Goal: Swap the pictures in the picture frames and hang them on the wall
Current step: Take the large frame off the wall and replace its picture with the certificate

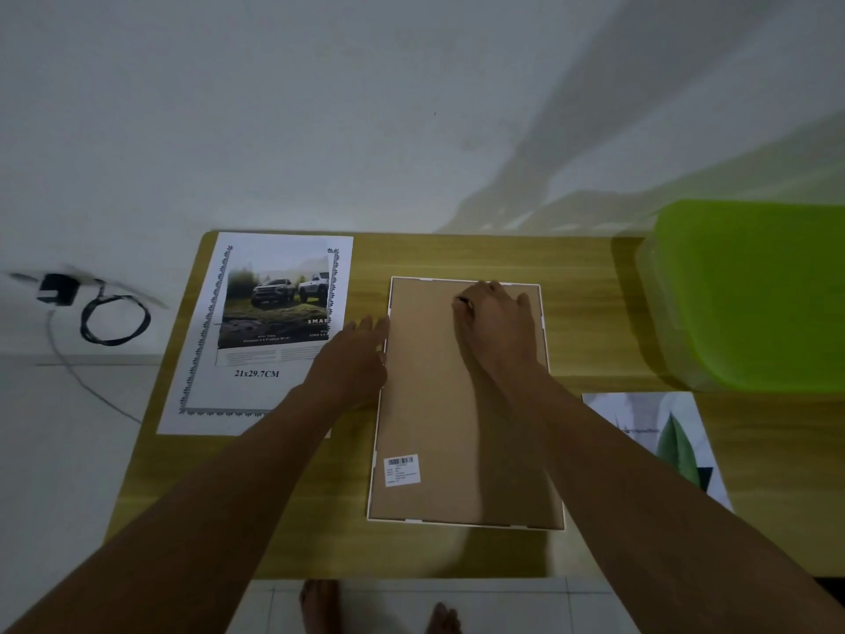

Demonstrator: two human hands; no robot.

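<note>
- frame (462,404) lies face down in the middle of the table (457,253), brown backing board up, barcode sticker near the lower left corner. likely flipped so the back tabs can be reached.
- car picture (265,331) lies flat to the left of the frame, leaf picture (672,441) at the right, part under a green tub (750,295). both outside a frame, so the swap looks mid-way.
- left hand (361,354) flat, fingers spread, at the frame's left edge, touching or just beside it. reads as steadying the frame.
- right hand (496,318) rests on the upper part of the backing, fingers curled down near the top edge; cannot tell if it pinches a tab or only presses.
- both arms reach forward, nearly straight.
- no second frame in view.
</note>
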